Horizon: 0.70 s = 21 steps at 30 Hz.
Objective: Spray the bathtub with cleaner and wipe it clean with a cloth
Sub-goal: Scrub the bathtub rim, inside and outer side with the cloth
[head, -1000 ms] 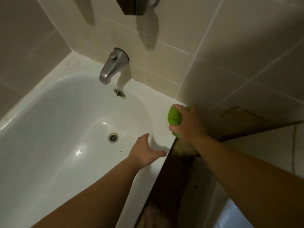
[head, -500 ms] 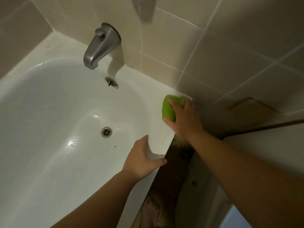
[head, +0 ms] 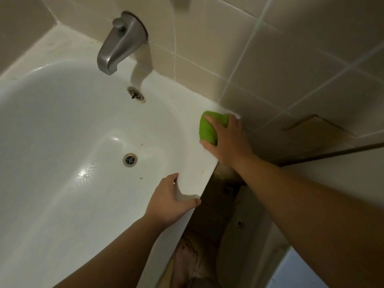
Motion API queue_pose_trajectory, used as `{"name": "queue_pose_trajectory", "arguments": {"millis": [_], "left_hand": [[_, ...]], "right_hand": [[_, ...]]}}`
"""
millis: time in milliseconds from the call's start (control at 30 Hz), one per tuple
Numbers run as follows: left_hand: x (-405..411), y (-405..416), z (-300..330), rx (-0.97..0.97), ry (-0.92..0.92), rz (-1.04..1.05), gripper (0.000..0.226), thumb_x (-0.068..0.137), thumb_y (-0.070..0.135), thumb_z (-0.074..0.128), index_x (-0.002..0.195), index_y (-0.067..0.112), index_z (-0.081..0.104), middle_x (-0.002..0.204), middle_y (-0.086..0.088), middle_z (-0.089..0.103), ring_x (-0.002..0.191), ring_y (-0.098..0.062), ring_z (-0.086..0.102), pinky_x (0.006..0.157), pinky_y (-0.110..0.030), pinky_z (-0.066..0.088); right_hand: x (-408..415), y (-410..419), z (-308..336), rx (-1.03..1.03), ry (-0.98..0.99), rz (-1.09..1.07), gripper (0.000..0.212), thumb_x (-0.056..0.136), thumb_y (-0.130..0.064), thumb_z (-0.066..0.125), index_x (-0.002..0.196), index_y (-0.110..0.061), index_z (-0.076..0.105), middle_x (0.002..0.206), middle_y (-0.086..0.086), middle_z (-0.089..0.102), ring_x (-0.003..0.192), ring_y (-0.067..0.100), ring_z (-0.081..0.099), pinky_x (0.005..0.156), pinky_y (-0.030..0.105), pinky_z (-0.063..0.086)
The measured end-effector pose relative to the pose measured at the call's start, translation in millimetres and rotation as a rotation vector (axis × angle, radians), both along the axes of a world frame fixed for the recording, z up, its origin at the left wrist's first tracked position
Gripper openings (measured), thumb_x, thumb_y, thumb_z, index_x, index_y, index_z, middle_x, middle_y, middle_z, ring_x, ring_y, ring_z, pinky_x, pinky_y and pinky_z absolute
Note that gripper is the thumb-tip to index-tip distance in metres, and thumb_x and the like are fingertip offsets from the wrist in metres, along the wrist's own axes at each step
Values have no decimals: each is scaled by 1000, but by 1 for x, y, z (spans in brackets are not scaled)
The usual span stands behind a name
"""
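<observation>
My right hand [head: 226,140] presses the bunched green cloth [head: 208,128] onto the bathtub's [head: 62,125] near rim at its corner, fingers curled over the top of the cloth, just beside the tiled wall [head: 280,65]. My left hand [head: 170,201] grips the same rim nearer to me, thumb along the outer edge and fingers hooked over the inner edge into the basin. Bare white rim lies between my two hands. The spout [head: 119,43] juts from the wall above the overflow plate [head: 136,94], well apart from the cloth, and the drain [head: 129,160] sits on the open tub floor.
</observation>
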<state>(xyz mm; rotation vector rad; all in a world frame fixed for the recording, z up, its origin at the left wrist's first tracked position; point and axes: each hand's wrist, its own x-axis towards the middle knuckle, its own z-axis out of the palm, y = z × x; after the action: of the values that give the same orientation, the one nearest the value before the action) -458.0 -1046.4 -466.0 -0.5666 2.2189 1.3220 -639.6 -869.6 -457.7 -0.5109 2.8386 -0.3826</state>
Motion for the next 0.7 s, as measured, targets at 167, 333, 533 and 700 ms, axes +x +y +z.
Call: {"name": "queue_pose_trajectory", "arguments": {"millis": [167,333,533,700], "left_hand": [[6,2,-5,-36,-13,0,106,61,67,82,149,29,38,134,13,48,124,-11,48,104,-37,49],[9,4,-4,-91,-27,-19,109,51,73,77,145,29,43,132,10,52,121,-15,52,102,-45,51],[9,9,-2,-145,-52,-29,105,51,69,79,142,31,41,128,11,51,118,-16,53,100,-47,54],[12,12,0,-146,-27,-25,89,55,56,83,132,33,44,118,12,52,108,-14,54,93,-45,56]], "right_hand": [[12,-30,-3,-37,79,-7,75,87,-64,64,153,-40,36,138,15,40,123,39,42,104,52,45],[40,17,-5,-121,-23,426,75,86,-55,69,153,-37,39,141,15,39,127,36,41,106,49,40],[-14,-7,-8,-12,49,-71,74,89,-59,62,155,-40,34,143,20,36,129,44,38,106,55,42],[30,-17,-2,-116,67,178,77,84,-57,71,153,-37,41,136,14,43,120,36,45,103,49,45]]}}
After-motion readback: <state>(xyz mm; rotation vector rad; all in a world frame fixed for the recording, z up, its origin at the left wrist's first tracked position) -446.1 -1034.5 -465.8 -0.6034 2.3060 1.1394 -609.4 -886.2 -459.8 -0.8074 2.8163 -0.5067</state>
